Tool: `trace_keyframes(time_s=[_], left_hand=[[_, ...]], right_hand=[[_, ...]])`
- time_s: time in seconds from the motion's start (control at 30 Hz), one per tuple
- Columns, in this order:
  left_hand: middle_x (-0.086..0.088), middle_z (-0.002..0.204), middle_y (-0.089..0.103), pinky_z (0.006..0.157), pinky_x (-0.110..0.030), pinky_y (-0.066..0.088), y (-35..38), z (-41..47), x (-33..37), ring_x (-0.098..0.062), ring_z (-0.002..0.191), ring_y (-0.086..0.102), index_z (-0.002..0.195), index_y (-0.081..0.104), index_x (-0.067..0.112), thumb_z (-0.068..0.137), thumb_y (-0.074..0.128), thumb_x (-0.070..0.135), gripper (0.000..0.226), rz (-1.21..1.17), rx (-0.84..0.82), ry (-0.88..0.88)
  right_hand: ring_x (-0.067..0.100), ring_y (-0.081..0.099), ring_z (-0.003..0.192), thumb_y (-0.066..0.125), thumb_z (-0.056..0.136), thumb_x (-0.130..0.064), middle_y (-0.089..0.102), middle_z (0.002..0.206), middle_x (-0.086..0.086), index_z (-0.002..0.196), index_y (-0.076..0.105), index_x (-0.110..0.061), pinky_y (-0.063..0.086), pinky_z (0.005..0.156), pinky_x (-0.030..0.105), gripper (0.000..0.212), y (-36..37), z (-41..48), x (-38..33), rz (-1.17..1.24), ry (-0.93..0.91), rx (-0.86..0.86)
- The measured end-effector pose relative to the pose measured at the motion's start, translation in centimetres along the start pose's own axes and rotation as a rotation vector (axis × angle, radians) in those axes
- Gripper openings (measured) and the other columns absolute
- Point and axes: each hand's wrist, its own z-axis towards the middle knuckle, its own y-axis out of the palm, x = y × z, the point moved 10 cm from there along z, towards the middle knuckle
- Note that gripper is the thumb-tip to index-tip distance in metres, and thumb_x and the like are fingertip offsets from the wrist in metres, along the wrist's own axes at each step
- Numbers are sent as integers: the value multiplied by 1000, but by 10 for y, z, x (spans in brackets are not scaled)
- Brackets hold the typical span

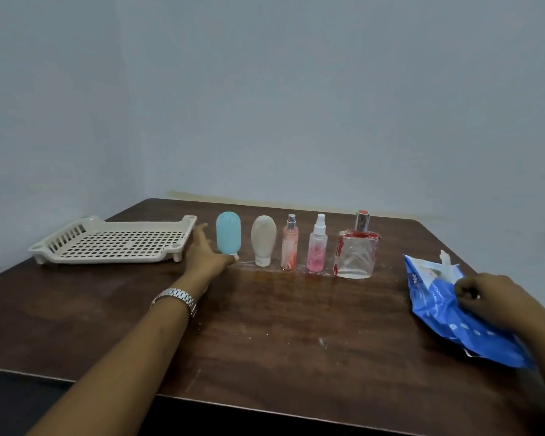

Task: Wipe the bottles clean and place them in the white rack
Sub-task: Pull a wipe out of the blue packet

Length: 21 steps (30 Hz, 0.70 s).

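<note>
Bottles (289,247): five are seen upright in one row across the far middle of the bench (280,325), none of them in the rack.
Row, left to right: blue tube bottle (228,232), beige tube bottle (263,239), slim pink spray bottle (289,250), pump spray bottle (317,250), square glass bottle (356,256). The two tubes are stood on their caps.
White rack (107,259): set at the far left of the bench, just beside the blue tube bottle; nothing is held in it.
Left hand (206,251): stretched out between the rack and the blue tube bottle, fingers straight and spread, thumb down by the bottle's cap. No grip is closed, and contact cannot be confirmed.
Right hand (485,297): laid on the wipes packet (444,316) at the right of the bench, fingers curled onto it near its torn top. Whether a wipe is being drawn out cannot be told.
Bench surface: pale specks and smears are visible around and in front of the row.
Progress: the task is judged to be at its very start. No wipe is out, no bottle is lifted, and no bottle is racked.
Remaining: all five bottles are left to be wiped and racked, the blue tube bottle probably first.
</note>
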Motion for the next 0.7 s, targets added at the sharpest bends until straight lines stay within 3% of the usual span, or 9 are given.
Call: trace_keyframes(time_s=[0.17, 0.3, 0.4, 0.47, 0.6, 0.7], left_hand=[[-11, 116, 62, 93, -41, 49, 8, 7, -1, -27, 109, 60, 141, 31, 25, 65, 85, 8, 95, 48, -38, -12], [-9, 128, 59, 93, -37, 50, 8, 4, -3, -23, 113, 57, 131, 50, 14, 70, 84, 13, 70, 120, -81, -35], [-11, 135, 54, 90, -33, 47, 2, -5, -8, -25, 119, 54, 135, 47, 9, 74, 81, 12, 70, 130, -120, -51], [-12, 139, 51, 86, -31, 47, -3, -14, -11, -26, 121, 52, 139, 44, 9, 75, 79, 10, 73, 125, -157, -66], [-10, 135, 53, 86, -37, 55, 2, -37, -3, -25, 115, 56, 139, 44, 12, 72, 82, 11, 77, 98, -244, -56], [-6, 128, 58, 81, -31, 51, 23, -59, 15, -21, 110, 57, 134, 49, 11, 71, 82, 10, 71, 120, -299, 36]], right_hand=[[21, 56, 63, 59, 79, -12, 60, 60, 0, 60, 53, -16, 42, 58, 35, 20, -7, 1, 5, 120, 15, 59], [25, 53, 57, 66, 75, -9, 57, 55, 8, 58, 47, -6, 39, 54, 35, 25, -11, -2, 7, 258, 72, 76], [35, 56, 62, 65, 75, -7, 58, 60, 19, 65, 49, 3, 44, 58, 39, 22, -18, -6, 11, 377, 97, 153], [36, 58, 65, 60, 77, -5, 58, 64, 19, 67, 47, -1, 48, 62, 42, 18, -22, -10, 13, 455, 93, 200], [24, 54, 64, 47, 85, 0, 52, 74, 10, 76, 49, -7, 52, 61, 34, 12, -14, -16, 17, 892, 131, 189], [16, 52, 66, 44, 88, -1, 50, 76, 7, 78, 54, -12, 54, 53, 23, 19, -6, -19, 16, 1089, 176, 150]])
